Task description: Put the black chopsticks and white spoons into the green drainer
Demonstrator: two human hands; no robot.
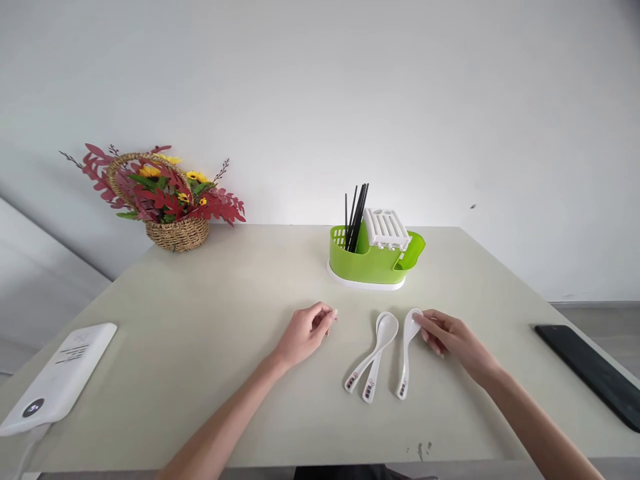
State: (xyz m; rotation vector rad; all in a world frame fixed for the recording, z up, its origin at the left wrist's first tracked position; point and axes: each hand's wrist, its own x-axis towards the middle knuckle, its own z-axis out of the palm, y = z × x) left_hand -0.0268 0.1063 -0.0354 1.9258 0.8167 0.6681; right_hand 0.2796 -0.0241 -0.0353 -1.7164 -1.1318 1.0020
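Three white ceramic spoons lie on the table: two overlapping spoons [376,350] in the middle and a third spoon [406,357] to their right. My right hand [453,339] rests on the table, with its fingertips pinching the bowl of the third spoon. My left hand [305,333] lies on the table left of the spoons, fingers loosely curled, and I see nothing in it. Behind the spoons stands a green cutlery drainer [373,261] with black chopsticks [356,217] upright in it and a white insert [386,228].
A wicker basket of red and yellow flowers [165,197] stands at the back left. A white device [60,377] lies at the left table edge and a black flat object [593,370] at the right edge. A white wall lies behind the table [210,313].
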